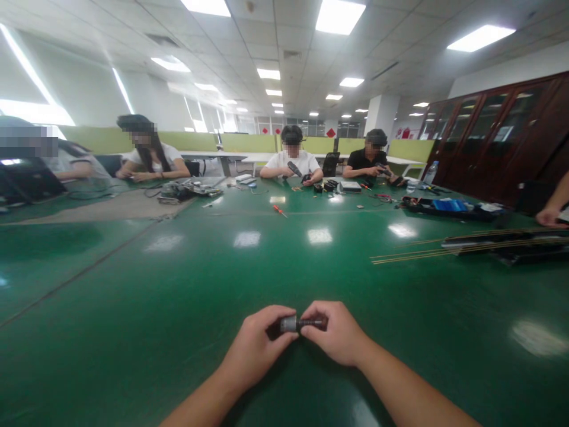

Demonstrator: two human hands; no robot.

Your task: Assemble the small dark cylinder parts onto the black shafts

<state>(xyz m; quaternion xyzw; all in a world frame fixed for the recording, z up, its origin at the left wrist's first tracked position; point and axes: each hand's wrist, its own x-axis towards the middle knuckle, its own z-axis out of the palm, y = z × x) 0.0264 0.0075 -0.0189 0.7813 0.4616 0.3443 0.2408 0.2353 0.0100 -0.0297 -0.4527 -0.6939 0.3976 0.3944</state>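
Just above the green tabletop, near its front edge, I hold a small grey metal cylinder (pixel 288 324) that looks like a small motor. My left hand (pixel 262 335) grips it between thumb and fingers. From its right end a dark ribbed shaft (pixel 306 323) runs sideways into my right hand (pixel 334 332), which is closed around it in a pinch. The shaft's far end is partly covered by my right fingers. Both hands are close together, and the piece lies roughly level between them.
The green table (pixel 200 284) stretches far ahead. An orange screwdriver (pixel 279 210) lies beyond my hands. Thin brass-coloured rods (pixel 409 256) and a black tray with blue pieces (pixel 448 206) are at right. Several people sit across the table; another person's hand (pixel 550 216) is at far right.
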